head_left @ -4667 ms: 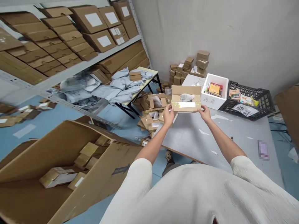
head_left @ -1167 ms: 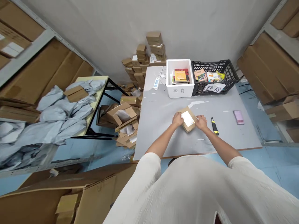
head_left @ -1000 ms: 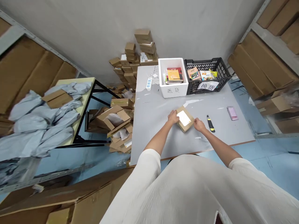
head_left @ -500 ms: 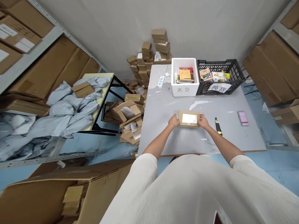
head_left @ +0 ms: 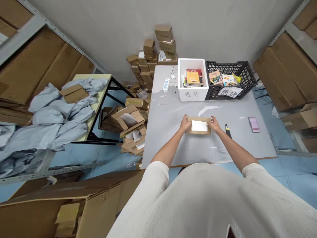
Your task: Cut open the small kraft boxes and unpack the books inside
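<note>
A small brown cardboard box (head_left: 198, 130) with a white label on its face is held between my two hands over the grey table (head_left: 160, 132). My left hand (head_left: 185, 124) grips its left end, and my right hand (head_left: 214, 124) grips its right end. Whether the box's underside touches the table cannot be seen. Just right of my right hand lies a black and yellow cutter (head_left: 228, 131), partly hidden by my forearm. Farther right, a pink-purple item (head_left: 254, 124) rests on the table.
At the table's back stand a white foam box (head_left: 193, 94) with books and a black crate (head_left: 250, 80) with packets. A power strip (head_left: 166, 85) lies left of them. Opened cartons (head_left: 128, 119) pile beside the table; grey parcels (head_left: 49, 115) cover a side table. A large carton (head_left: 104, 205) stands lower left.
Both hands have shifted further onto the box, and the box appears tilted differently, with its label lower on the visible face. The whole view has moved, shifting the surroundings slightly left.
</note>
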`<state>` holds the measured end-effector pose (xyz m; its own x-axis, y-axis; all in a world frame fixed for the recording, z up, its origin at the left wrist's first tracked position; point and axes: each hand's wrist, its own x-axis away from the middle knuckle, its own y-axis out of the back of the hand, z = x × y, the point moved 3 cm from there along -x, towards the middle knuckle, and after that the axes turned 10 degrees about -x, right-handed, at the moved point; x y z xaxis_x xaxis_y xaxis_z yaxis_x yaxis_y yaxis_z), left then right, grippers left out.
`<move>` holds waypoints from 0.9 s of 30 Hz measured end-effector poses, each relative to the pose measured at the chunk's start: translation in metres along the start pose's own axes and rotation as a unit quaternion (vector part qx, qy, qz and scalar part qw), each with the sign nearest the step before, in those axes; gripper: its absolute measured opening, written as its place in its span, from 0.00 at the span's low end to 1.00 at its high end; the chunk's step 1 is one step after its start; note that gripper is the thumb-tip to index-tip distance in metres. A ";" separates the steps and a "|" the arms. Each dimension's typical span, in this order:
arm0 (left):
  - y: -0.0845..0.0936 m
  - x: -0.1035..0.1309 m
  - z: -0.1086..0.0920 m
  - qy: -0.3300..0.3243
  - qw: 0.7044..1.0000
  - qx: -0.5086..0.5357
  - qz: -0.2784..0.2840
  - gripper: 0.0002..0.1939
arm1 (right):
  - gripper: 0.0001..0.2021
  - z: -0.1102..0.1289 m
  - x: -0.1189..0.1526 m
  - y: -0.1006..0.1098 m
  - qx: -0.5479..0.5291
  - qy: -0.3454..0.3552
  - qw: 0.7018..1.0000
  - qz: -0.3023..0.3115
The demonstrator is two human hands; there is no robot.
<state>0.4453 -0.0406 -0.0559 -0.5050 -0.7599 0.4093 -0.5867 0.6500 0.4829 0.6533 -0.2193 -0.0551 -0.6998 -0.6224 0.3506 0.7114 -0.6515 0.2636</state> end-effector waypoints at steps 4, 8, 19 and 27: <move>0.008 0.007 -0.011 0.011 0.999 0.042 -0.015 0.45 | 0.39 0.014 0.006 0.005 -0.063 0.018 0.997 -0.042; 0.014 0.018 -0.012 0.004 0.998 0.023 -0.063 0.34 | 0.32 0.018 0.010 0.010 -0.053 0.047 0.995 -0.076; 0.002 0.043 0.015 0.040 0.991 -0.127 -0.033 0.30 | 0.27 -0.023 0.017 0.025 0.092 -0.001 0.994 -0.053; 0.001 0.047 0.020 0.018 0.992 -0.120 0.017 0.25 | 0.40 -0.028 0.018 0.020 0.060 -0.018 0.998 0.023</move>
<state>0.4089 -0.0758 -0.0515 -0.4970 -0.7396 0.4539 -0.3991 0.6593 0.6372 0.6530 -0.2554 -0.0690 -0.6653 -0.6329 0.3960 0.7465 -0.5644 0.3524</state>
